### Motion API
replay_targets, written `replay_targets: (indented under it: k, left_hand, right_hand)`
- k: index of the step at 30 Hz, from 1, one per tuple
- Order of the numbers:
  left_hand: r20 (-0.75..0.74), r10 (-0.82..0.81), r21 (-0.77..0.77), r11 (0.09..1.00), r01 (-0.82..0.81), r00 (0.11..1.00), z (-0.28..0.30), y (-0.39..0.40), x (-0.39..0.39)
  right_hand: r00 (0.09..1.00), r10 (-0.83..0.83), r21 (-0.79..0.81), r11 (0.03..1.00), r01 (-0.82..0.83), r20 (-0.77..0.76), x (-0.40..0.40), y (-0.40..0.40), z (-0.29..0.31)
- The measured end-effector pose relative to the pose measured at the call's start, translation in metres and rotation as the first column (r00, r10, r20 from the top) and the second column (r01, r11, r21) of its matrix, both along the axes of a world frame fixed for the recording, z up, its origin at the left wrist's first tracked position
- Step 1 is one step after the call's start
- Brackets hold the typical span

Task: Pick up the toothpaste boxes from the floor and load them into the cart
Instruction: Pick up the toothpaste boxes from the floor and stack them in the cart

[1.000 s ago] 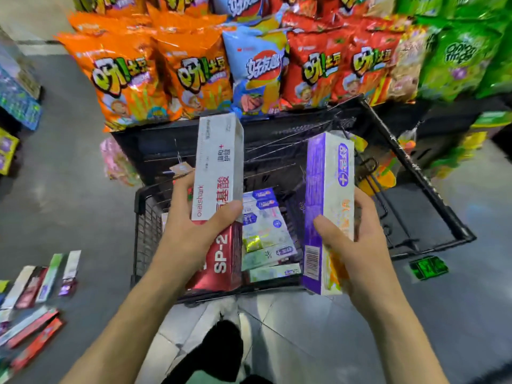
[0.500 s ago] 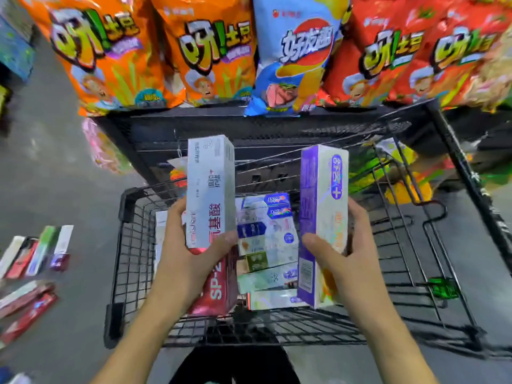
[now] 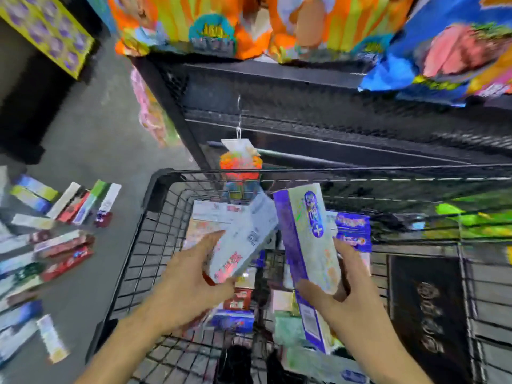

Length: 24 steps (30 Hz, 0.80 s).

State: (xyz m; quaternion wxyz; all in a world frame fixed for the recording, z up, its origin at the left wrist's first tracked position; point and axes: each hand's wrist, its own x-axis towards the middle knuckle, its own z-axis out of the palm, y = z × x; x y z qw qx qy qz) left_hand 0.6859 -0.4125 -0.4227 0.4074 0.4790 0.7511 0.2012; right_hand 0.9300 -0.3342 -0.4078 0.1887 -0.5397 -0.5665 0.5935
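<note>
My left hand grips a white and red toothpaste box, tilted to the right over the black wire cart. The purple and white toothpaste box is in my right hand, held nearly upright over the cart's middle. Both boxes hang inside the cart's rim, above several toothpaste boxes lying in the basket. More toothpaste boxes lie scattered on the grey floor at the left. The frame is blurred by motion.
A black shelf unit stands just behind the cart, with orange, blue and red snack bags on top. A small packet hangs from a hook on it. A yellow-purple carton sits at the top left.
The view has tipped down and closer over the cart. Both hands have lowered their boxes into the basket; the left box has tilted from upright to leaning right.
</note>
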Motion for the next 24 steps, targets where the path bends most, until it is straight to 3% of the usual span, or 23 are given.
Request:
replay_targets:
  k: [2,4,7,11,19,24]
  left_hand:
    - [-0.040,-0.114,-0.037,0.993,0.112,0.993,-0.026,0.014,-0.015]
    - [-0.174,-0.220,-0.052,0.976,0.214,0.960,-0.059,0.028,-0.030]
    - [-0.403,-0.331,-0.092,0.942,0.323,0.853,-0.103,0.053,-0.051]
    - [-0.584,-0.426,-0.128,0.889,0.440,0.691,-0.140,0.078,-0.060]
    - [-0.672,-0.483,-0.119,0.819,0.561,0.562,-0.180,0.103,-0.082]
    - [-0.627,-0.492,-0.073,0.809,0.583,0.604,-0.182,0.101,-0.078]
  right_hand:
    - [0.999,0.046,0.005,0.999,-0.046,0.022,-0.003,0.006,-0.028]
    - [0.997,0.070,0.002,0.998,-0.070,0.025,-0.007,0.010,-0.052]
    - [0.996,0.083,0.000,0.997,-0.083,0.025,-0.011,0.011,-0.084]
    - [0.997,0.069,-0.006,0.998,-0.068,0.046,-0.011,-0.002,-0.115]
    - [0.973,0.191,-0.051,0.981,-0.186,0.133,0.005,-0.020,-0.135]
    - [0.965,0.225,-0.091,0.973,-0.214,0.133,0.004,-0.017,-0.132]
